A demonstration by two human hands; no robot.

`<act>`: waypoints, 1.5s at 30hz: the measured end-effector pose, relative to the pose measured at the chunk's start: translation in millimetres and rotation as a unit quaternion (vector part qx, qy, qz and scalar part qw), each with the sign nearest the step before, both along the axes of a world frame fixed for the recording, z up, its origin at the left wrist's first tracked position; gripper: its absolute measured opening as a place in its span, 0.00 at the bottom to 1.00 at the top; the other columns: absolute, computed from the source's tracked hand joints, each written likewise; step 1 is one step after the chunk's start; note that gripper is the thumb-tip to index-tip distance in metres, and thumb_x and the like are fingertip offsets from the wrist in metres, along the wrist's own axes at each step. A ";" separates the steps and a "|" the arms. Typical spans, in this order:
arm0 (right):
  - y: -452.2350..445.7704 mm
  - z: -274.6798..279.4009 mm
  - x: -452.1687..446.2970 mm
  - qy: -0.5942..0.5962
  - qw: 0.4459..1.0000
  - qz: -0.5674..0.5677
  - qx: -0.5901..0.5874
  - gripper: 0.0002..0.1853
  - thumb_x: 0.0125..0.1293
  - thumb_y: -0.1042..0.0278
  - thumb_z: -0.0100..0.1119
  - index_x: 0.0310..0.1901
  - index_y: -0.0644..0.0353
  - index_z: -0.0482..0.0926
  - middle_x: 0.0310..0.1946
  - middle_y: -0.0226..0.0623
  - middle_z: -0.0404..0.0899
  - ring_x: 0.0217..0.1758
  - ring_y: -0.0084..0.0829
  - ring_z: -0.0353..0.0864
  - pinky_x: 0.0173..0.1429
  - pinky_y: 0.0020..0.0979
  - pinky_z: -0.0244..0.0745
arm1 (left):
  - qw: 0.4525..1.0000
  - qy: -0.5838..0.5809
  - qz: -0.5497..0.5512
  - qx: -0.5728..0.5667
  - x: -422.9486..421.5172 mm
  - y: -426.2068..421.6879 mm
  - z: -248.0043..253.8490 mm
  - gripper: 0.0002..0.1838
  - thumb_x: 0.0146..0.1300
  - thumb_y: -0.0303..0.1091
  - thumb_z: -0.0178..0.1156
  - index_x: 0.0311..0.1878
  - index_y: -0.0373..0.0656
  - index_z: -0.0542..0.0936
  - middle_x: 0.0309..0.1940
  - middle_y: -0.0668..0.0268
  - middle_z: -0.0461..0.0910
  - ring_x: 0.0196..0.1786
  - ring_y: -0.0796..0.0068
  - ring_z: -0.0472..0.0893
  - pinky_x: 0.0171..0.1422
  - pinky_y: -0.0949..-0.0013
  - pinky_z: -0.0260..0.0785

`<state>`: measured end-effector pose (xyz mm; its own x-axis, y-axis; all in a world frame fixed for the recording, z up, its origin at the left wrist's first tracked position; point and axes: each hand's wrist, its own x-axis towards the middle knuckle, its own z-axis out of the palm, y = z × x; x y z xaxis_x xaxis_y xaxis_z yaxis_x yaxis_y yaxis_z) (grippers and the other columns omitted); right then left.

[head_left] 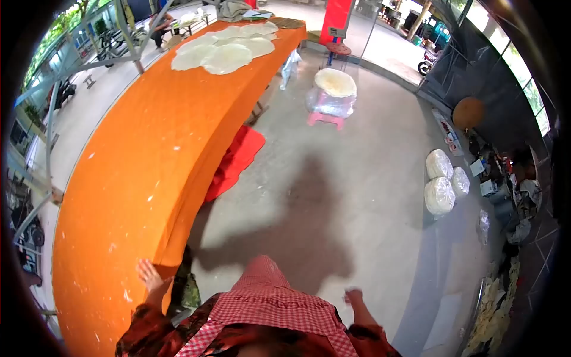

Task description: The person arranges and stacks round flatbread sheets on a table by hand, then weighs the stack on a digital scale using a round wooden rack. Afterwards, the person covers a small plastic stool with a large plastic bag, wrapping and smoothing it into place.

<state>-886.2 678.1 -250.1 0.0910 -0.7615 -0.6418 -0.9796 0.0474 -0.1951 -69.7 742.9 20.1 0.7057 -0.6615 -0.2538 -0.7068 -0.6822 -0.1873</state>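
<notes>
Work beside long table w/ bright orange cloth cover (131,166): person stood close along its side, body facing far end. Thin, pale, round sheets (226,58) lay flat at far end of orange top, several overlapping, well apart from both hands. Good form, judged from layout: short steps parallel to table edge, light L-hand contact at most so cloth didn't drag, loose red-and-white checked apron (267,303) kept off edge. Bright red cloth (241,157) low by table side looked a likely foot snag; wider line past it was safer. Sheets looked floppy, prob. easy to crease or tear; broad support under each, slow lift at overlaps, would've suited them better than a pinch at one rim.

Hands: L hand (150,275) open, fingers extended, at near table edge, nothing seen in it; touching cloth or just above, couldn't tell. R hand (354,296) out over grey floor (380,238), apart from table, nothing seen in it; fingers dark & small in view, so how far open couldn't be told. Round pale stack in clear plastic (335,83) sat on pink plastic stool (325,119), ahead & to R, out of reach of either hand
</notes>
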 end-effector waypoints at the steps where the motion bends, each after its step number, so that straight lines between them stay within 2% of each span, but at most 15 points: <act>1: -80.9 11.4 24.2 0.032 0.952 0.228 -0.202 0.11 0.58 0.61 0.60 0.23 0.56 0.77 0.19 0.34 0.77 0.19 0.37 0.78 0.23 0.40 0.73 | 1.000 -0.005 0.027 0.012 2.1 -3.0 -6.3 0.70 0.44 0.62 0.71 0.76 0.37 0.33 0.77 0.49 0.27 0.78 0.43 0.29 0.74 0.33 0.39; 2: -163.8 25.5 58.0 -0.099 0.978 -0.001 -0.183 0.11 0.60 0.62 0.60 0.25 0.59 0.79 0.19 0.33 0.77 0.21 0.32 0.79 0.25 0.34 0.75 | 0.997 -0.022 0.063 0.029 2.1 -10.7 -12.5 0.72 0.43 0.64 0.71 0.76 0.38 0.32 0.77 0.50 0.25 0.78 0.43 0.28 0.72 0.33 0.44; 3: -235.6 89.0 115.7 -0.304 0.868 -0.389 -0.048 0.09 0.62 0.63 0.59 0.30 0.59 0.81 0.23 0.33 0.80 0.24 0.28 0.81 0.26 0.30 0.75 | 0.991 -0.022 0.114 0.065 -4.5 -25.9 -5.8 0.72 0.43 0.64 0.71 0.76 0.37 0.33 0.77 0.49 0.27 0.78 0.43 0.31 0.71 0.33 0.47; 7: -412.8 74.0 167.1 -0.334 0.918 -0.192 -0.096 0.07 0.65 0.66 0.58 0.39 0.59 0.80 0.25 0.31 0.81 0.30 0.26 0.83 0.26 0.27 0.73 | 0.917 0.023 0.343 0.201 18.6 -96.1 -27.8 0.69 0.44 0.63 0.70 0.75 0.37 0.37 0.76 0.48 0.42 0.75 0.40 0.49 0.64 0.33 0.60; 9: -496.0 74.6 200.4 -0.334 0.925 -0.167 -0.078 0.08 0.63 0.66 0.61 0.40 0.59 0.80 0.25 0.31 0.81 0.30 0.25 0.84 0.26 0.27 0.73 | 0.960 0.056 0.253 -0.107 -24.0 -208.7 25.5 0.33 0.55 0.49 0.66 0.57 0.34 0.73 0.52 0.47 0.76 0.55 0.47 0.76 0.56 0.51 0.71; 11: -549.6 114.9 214.1 -0.350 0.886 -0.247 0.178 0.11 0.62 0.65 0.62 0.43 0.60 0.79 0.26 0.34 0.82 0.29 0.25 0.83 0.28 0.28 0.74 | 0.944 -0.098 -0.005 -0.314 -38.3 -272.3 -42.7 0.20 0.58 0.39 0.65 0.49 0.36 0.79 0.46 0.49 0.80 0.51 0.49 0.77 0.56 0.52 0.71; 12: -577.8 56.6 194.8 -0.360 0.918 -0.026 0.166 0.13 0.63 0.64 0.62 0.46 0.61 0.79 0.30 0.36 0.83 0.30 0.27 0.84 0.29 0.29 0.76 | 0.927 0.063 0.065 -0.365 -55.3 -349.3 -33.1 0.19 0.58 0.35 0.64 0.49 0.34 0.78 0.44 0.50 0.81 0.48 0.51 0.80 0.53 0.54 0.72; 15: -678.9 141.0 232.7 -0.201 0.973 0.103 0.048 0.15 0.63 0.64 0.62 0.49 0.63 0.79 0.34 0.38 0.84 0.31 0.28 0.85 0.31 0.30 0.77 | 0.745 0.467 0.150 -0.453 -79.3 -538.9 -63.8 0.14 0.60 0.29 0.63 0.48 0.36 0.77 0.37 0.65 0.82 0.38 0.74 0.81 0.42 0.68 0.73; 18: -792.4 171.1 246.5 -0.294 0.955 0.023 0.024 0.16 0.62 0.64 0.64 0.46 0.66 0.80 0.33 0.39 0.84 0.31 0.27 0.84 0.32 0.30 0.77 | 0.544 0.616 0.181 -0.541 -115.1 -731.9 -5.9 0.09 0.67 0.30 0.60 0.47 0.39 0.78 0.34 0.69 0.79 0.35 0.81 0.77 0.40 0.75 0.70; 21: -926.3 124.5 241.7 -0.248 0.956 0.155 -0.006 0.14 0.61 0.61 0.60 0.41 0.63 0.82 0.31 0.42 0.85 0.34 0.37 0.86 0.42 0.37 0.78 | 0.475 0.724 0.048 -0.499 -99.4 -864.2 -14.9 0.11 0.71 0.39 0.53 0.44 0.40 0.77 0.37 0.67 0.80 0.37 0.74 0.80 0.44 0.71 0.73; 24: -1024.2 163.4 275.6 -0.326 0.936 0.123 -0.054 0.15 0.62 0.65 0.60 0.45 0.68 0.80 0.32 0.39 0.84 0.32 0.27 0.84 0.39 0.30 0.78 | 0.318 0.704 0.287 -0.567 -128.0 -951.3 29.0 0.12 0.72 0.38 0.50 0.45 0.37 0.75 0.44 0.57 0.80 0.48 0.63 0.80 0.54 0.60 0.75; 27: -1103.3 195.0 328.8 -0.369 0.912 0.176 -0.038 0.14 0.61 0.61 0.60 0.43 0.61 0.81 0.34 0.45 0.84 0.39 0.42 0.85 0.44 0.38 0.77 | 0.262 0.704 0.345 -0.563 -120.8 -1008.8 30.3 0.13 0.72 0.38 0.49 0.48 0.37 0.74 0.49 0.54 0.78 0.52 0.57 0.78 0.58 0.57 0.74; 31: -1185.1 305.8 450.7 -0.392 0.860 0.323 -0.056 0.12 0.61 0.64 0.60 0.43 0.62 0.81 0.37 0.46 0.83 0.42 0.47 0.82 0.46 0.40 0.76 | 0.182 0.663 0.383 -0.617 -81.8 -1074.1 16.0 0.16 0.69 0.40 0.54 0.48 0.35 0.72 0.51 0.52 0.76 0.54 0.54 0.77 0.62 0.55 0.72; 37: -1283.8 348.1 661.9 -0.413 0.684 0.551 -0.241 0.19 0.57 0.72 0.57 0.52 0.57 0.77 0.53 0.42 0.78 0.58 0.44 0.75 0.60 0.45 0.68 | 0.138 0.613 0.402 -0.666 -42.4 -1119.4 -18.1 0.21 0.66 0.44 0.57 0.51 0.36 0.70 0.57 0.52 0.72 0.59 0.54 0.74 0.66 0.53 0.68; 45: -1346.5 277.6 802.8 -0.355 0.469 0.763 -0.269 0.20 0.65 0.66 0.47 0.58 0.53 0.74 0.68 0.43 0.65 0.76 0.41 0.55 0.74 0.58 0.44 | 0.080 0.590 0.371 -0.713 -18.2 -1158.4 25.1 0.23 0.70 0.47 0.48 0.60 0.39 0.69 0.56 0.59 0.74 0.58 0.61 0.73 0.68 0.55 0.62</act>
<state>-83.4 -668.4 27.5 0.8384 0.5031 0.2096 0.5274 -0.8459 -0.0795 -87.9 -415.6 45.1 0.7264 -0.4983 -0.4733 0.6748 0.6478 0.3536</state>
